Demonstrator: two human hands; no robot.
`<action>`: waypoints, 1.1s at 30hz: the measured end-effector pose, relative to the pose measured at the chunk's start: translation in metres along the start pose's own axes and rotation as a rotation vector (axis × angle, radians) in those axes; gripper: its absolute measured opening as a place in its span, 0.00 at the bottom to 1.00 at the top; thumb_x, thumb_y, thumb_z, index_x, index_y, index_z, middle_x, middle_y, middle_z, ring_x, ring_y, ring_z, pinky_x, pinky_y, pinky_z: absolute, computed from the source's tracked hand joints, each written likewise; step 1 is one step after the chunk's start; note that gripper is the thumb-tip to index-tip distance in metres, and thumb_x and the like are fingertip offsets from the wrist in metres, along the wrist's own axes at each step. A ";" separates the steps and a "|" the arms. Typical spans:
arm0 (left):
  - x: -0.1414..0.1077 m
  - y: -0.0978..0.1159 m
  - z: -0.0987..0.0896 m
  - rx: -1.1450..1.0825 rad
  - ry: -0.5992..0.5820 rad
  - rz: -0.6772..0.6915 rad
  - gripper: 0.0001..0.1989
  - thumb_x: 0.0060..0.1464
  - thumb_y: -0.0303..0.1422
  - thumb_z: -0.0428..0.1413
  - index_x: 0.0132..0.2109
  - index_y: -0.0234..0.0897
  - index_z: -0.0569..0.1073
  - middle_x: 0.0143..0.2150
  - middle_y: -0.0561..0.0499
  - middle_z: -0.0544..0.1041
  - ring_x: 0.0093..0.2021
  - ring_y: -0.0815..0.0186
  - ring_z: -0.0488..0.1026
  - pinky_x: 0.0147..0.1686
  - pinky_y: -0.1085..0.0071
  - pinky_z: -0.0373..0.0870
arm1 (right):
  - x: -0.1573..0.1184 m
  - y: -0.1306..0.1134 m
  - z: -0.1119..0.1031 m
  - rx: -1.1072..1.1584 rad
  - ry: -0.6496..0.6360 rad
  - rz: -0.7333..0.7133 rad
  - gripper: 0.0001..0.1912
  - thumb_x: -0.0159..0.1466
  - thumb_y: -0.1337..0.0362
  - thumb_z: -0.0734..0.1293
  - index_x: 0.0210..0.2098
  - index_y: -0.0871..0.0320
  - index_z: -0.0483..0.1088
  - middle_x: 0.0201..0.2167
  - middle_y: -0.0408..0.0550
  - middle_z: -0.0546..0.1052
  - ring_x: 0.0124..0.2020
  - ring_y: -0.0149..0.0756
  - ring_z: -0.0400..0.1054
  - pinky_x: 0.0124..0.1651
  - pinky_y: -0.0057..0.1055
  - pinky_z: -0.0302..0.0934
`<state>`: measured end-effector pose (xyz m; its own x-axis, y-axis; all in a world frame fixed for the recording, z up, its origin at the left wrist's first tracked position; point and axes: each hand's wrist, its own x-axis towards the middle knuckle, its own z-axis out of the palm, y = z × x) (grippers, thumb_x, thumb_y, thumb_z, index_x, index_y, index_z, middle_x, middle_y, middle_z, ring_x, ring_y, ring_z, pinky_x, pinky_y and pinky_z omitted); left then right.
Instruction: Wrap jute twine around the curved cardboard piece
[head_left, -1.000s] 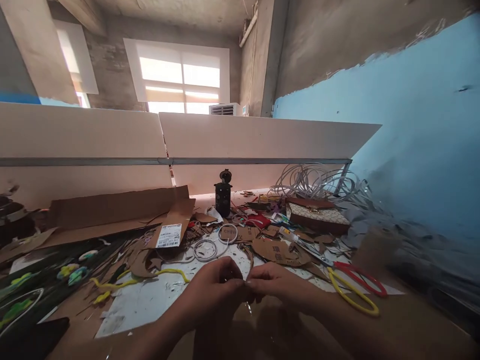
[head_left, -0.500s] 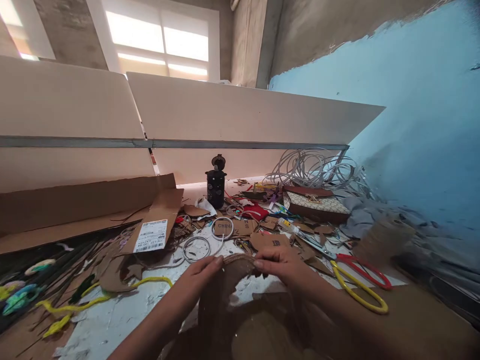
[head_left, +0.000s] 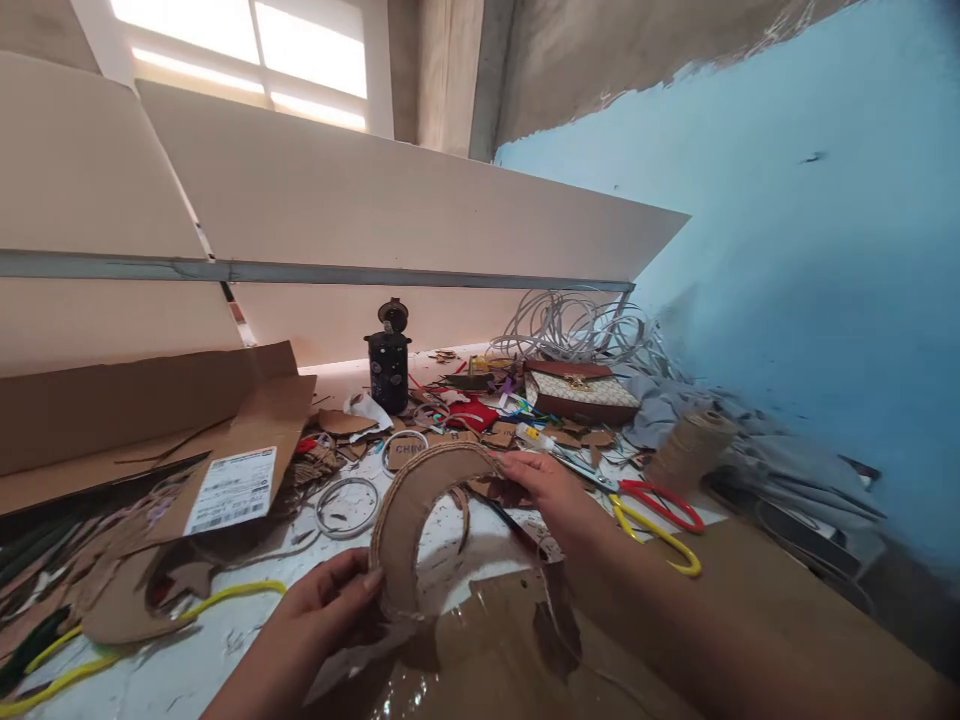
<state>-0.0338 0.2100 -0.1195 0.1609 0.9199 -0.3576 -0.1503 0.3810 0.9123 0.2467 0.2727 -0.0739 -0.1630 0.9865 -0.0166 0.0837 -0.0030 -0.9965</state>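
A curved cardboard piece (head_left: pixel 401 520), edged with twine along its outer rim, is held up between my two hands. My left hand (head_left: pixel 330 605) pinches its lower left side, thumb on the front. At its upper right end, my right hand (head_left: pixel 536 485) has its fingers closed on the rim. Below the curve lies brown cardboard covered with shiny tape (head_left: pixel 480 650). Through the opening, a thin curved scrap (head_left: pixel 463 515) shows on the white surface.
Scissors with red and yellow handles (head_left: pixel 660 510) and a twine spool (head_left: pixel 694 445) lie right. A black canister (head_left: pixel 388 370), a handbag (head_left: pixel 581 390) and coiled tubing (head_left: pixel 570 325) stand behind. A cardboard box (head_left: pixel 255 430), white rings (head_left: pixel 347 507) and yellow cord (head_left: pixel 232 597) are left.
The view has shifted right. My left hand has moved down the curved piece's left side, and the piece now faces the camera, with more of its arc showing.
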 end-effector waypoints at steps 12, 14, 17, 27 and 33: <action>0.000 0.015 -0.001 -0.109 0.192 -0.027 0.29 0.33 0.43 0.75 0.44 0.39 0.79 0.37 0.48 0.85 0.33 0.58 0.80 0.31 0.70 0.77 | -0.041 0.012 -0.085 -0.753 -0.086 0.025 0.14 0.64 0.54 0.66 0.39 0.54 0.81 0.34 0.48 0.81 0.35 0.43 0.72 0.38 0.33 0.59; -0.001 0.016 0.000 -0.102 0.210 -0.029 0.28 0.35 0.41 0.74 0.45 0.39 0.79 0.34 0.50 0.84 0.31 0.59 0.80 0.30 0.69 0.77 | -0.045 0.022 -0.085 -0.806 -0.081 0.024 0.13 0.64 0.57 0.65 0.37 0.54 0.80 0.38 0.48 0.82 0.39 0.44 0.72 0.41 0.34 0.59; -0.006 0.018 0.002 -0.084 0.224 -0.034 0.30 0.37 0.41 0.74 0.49 0.39 0.77 0.31 0.51 0.83 0.29 0.59 0.80 0.29 0.69 0.78 | -0.042 0.030 -0.081 -0.842 -0.073 0.044 0.14 0.65 0.58 0.63 0.34 0.56 0.79 0.34 0.48 0.81 0.35 0.42 0.72 0.37 0.33 0.58; -0.013 0.022 0.005 -0.030 0.135 -0.038 0.33 0.47 0.49 0.68 0.58 0.43 0.69 0.35 0.46 0.85 0.34 0.54 0.83 0.26 0.70 0.75 | -0.029 0.042 -0.063 -0.845 0.030 0.051 0.15 0.61 0.55 0.66 0.28 0.58 0.78 0.26 0.46 0.78 0.30 0.38 0.68 0.31 0.30 0.52; -0.022 0.020 0.009 -0.031 0.095 0.003 0.30 0.54 0.51 0.62 0.60 0.47 0.67 0.44 0.45 0.84 0.38 0.54 0.83 0.31 0.65 0.78 | -0.019 0.054 -0.064 -0.781 0.132 0.073 0.09 0.54 0.58 0.71 0.26 0.58 0.74 0.25 0.46 0.76 0.29 0.38 0.67 0.30 0.30 0.54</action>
<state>-0.0319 0.1971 -0.0917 0.0672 0.9253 -0.3733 -0.1813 0.3792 0.9074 0.3175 0.2646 -0.1220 -0.0167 0.9996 -0.0211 0.7625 -0.0009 -0.6470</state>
